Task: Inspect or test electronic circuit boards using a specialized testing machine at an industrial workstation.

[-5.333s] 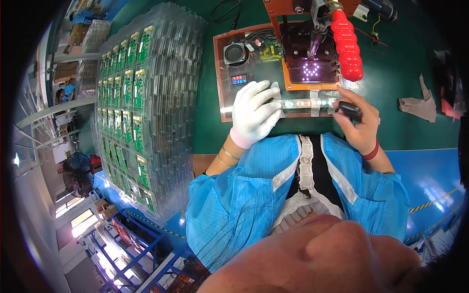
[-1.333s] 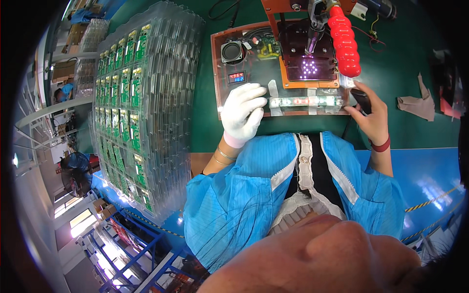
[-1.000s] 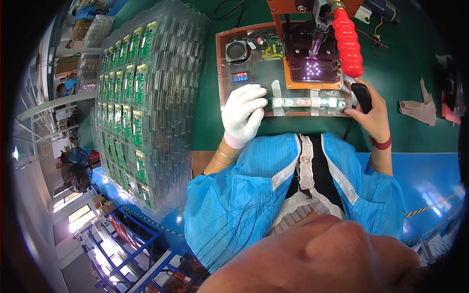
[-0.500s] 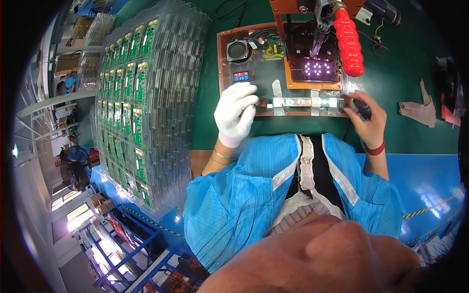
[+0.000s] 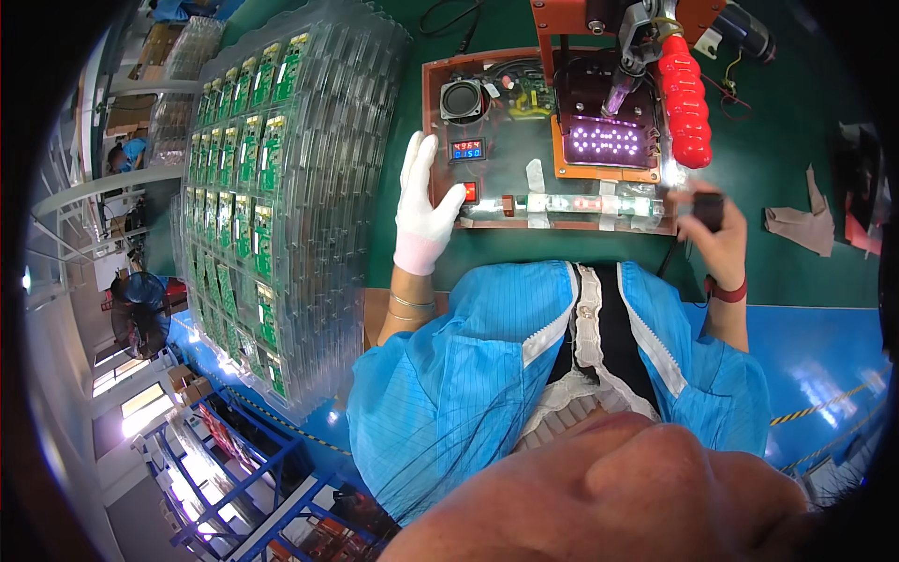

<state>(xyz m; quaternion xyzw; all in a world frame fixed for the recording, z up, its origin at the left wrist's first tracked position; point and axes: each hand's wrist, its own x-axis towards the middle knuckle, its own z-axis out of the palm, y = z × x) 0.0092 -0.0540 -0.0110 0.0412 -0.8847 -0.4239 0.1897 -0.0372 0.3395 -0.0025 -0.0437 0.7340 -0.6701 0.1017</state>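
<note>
Over blue floor point(image 5: 815, 342), the green tabletop point(image 5: 787, 103) bears a box point(image 5: 515, 157); trays point(image 5: 337, 187) hold boards point(image 5: 272, 140); left hand point(image 5: 424, 211) spread, right hand point(image 5: 725, 245) gripping something black point(image 5: 709, 212)

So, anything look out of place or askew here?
One thing: a beige, irregularly shaped, fabric-like scrap lies loose on the dark green tabletop, apart from the reddish, clear-topped box, so it looks stray. Nothing looks spilled.

The person wears blue sleeves point(image 5: 449, 365), one white glove point(image 5: 426, 214).
</note>
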